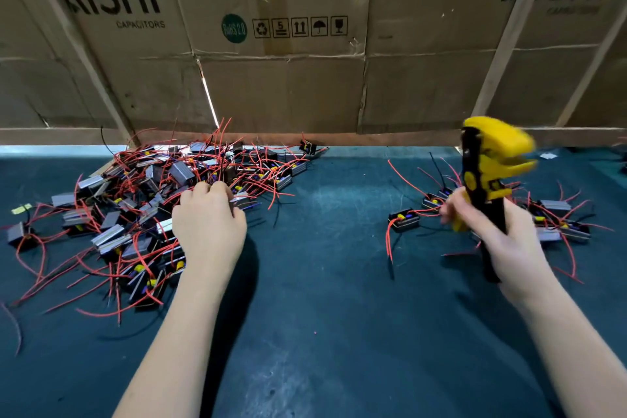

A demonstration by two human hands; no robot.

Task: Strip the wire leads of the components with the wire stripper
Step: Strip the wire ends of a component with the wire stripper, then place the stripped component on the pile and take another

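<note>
Left hand: my left hand [208, 224] lies knuckles-up on the near edge of the big pile, fingers curled down into the wires; I cannot tell whether they have hold of anything.
Right hand: my right hand [498, 234] grips the stripper's handles, fingers wrapped round them, thumb side toward me.
Stripper: the stripper [488, 180] stands nearly upright in my right fist, yellow head at the top and blurred, black handle end poking out below my palm; the jaws look slightly parted, facing right.
Pile: the pile [163, 200] of components sits on the left of the mat, small black and grey blocks tangled in red leads, reaching back to the cardboard.
Small group: a small group [556, 220] of the same components lies on the right, behind and beside my right hand, leads splayed out.
Lone component: one component [403, 219] sits apart on the mat just left of my right hand, its red lead curving toward me.
Mat: the mat [332, 299] is dark teal, scuffed, bare between my forearms.
Cardboard: flattened cardboard [305, 54] printed "AiSHi CAPACITORS" stands along the back edge.
</note>
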